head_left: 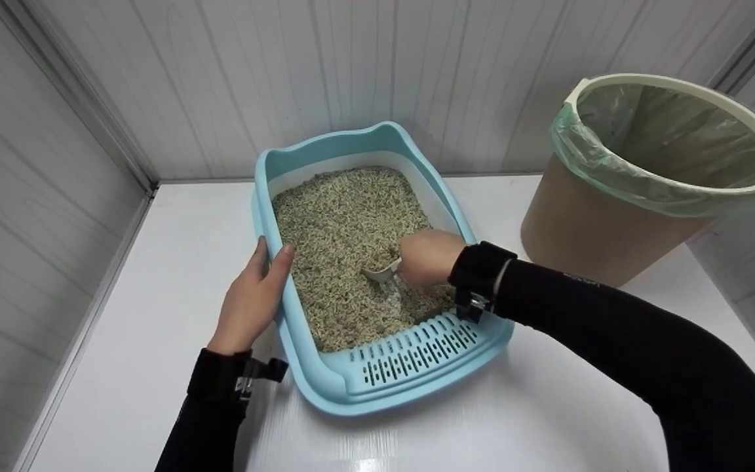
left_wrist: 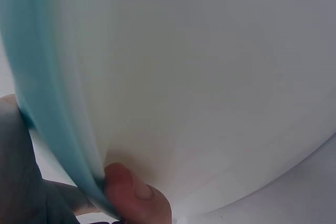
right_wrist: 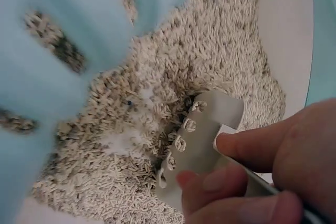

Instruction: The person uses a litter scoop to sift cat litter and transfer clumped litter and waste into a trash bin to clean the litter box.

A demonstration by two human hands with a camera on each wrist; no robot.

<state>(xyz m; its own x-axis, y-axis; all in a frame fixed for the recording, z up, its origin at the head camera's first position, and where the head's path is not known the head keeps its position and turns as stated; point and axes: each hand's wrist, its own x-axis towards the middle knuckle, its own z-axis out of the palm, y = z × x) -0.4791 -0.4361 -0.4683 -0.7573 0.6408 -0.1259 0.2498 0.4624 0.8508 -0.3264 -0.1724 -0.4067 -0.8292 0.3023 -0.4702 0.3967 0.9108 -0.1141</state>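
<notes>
A blue and white litter box [head_left: 410,396] stands tilted on the white surface, holding greenish-tan pellet litter [head_left: 345,223]. On its left side my left hand [head_left: 250,301] grips the blue rim, thumb over the top. The left wrist view shows a digit pressed against the box's white wall [left_wrist: 210,87]. Inside the box, my right hand [head_left: 431,257] holds a pale grey litter scoop [right_wrist: 205,140] by its handle. The scoop's slotted blade sits down in the litter, with pellets poking through its slots. White powdery patches [right_wrist: 126,142] show in the litter beside the blade.
A tan bin [head_left: 600,229] lined with a pale green plastic bag [head_left: 587,157] stands to the right of the box. A slotted blue grid [head_left: 417,351] spans the box's near end. Panelled walls [head_left: 325,72] rise behind and at both sides.
</notes>
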